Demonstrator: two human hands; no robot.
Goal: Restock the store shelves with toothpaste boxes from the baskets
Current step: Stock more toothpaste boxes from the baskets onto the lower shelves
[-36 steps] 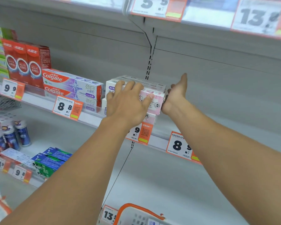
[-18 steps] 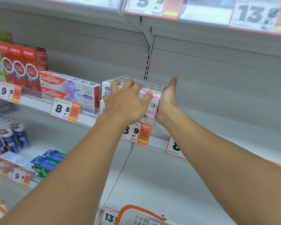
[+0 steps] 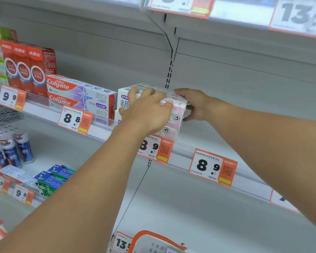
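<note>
Toothpaste boxes (image 3: 173,114), the pink-and-white ones, sit stacked on the middle shelf (image 3: 204,143), pushed up against the Colgate boxes (image 3: 84,99) to their left and standing over an 8.9 price tag (image 3: 153,147). What has changed within the last second is the right hand (image 3: 193,105): it was raised with straight fingers pointing up beside the stack's right end, then moved in flat against it, and now it wraps round that end, fingers curled over the top right corner and thumb low on the end face. The left hand (image 3: 146,110) has hardly shifted; it lies spread over the front and top of the stack, fingertips hooked over the upper edge.

As a judgement, this reads as the squaring-up stage: the boxes are already on the shelf and are being pressed into line, not carried. The stack sits directly between the two hands, so the grip encloses it from the front and the right, both hands bent onto cardboard, neither spread free.

To the right of the stack the shelf runs bare past a second 8.9 price tag (image 3: 212,168). The orange rim of a basket (image 3: 153,236) shows at the bottom edge, which suggests more stock to fetch, though its contents cannot be made out.
</note>
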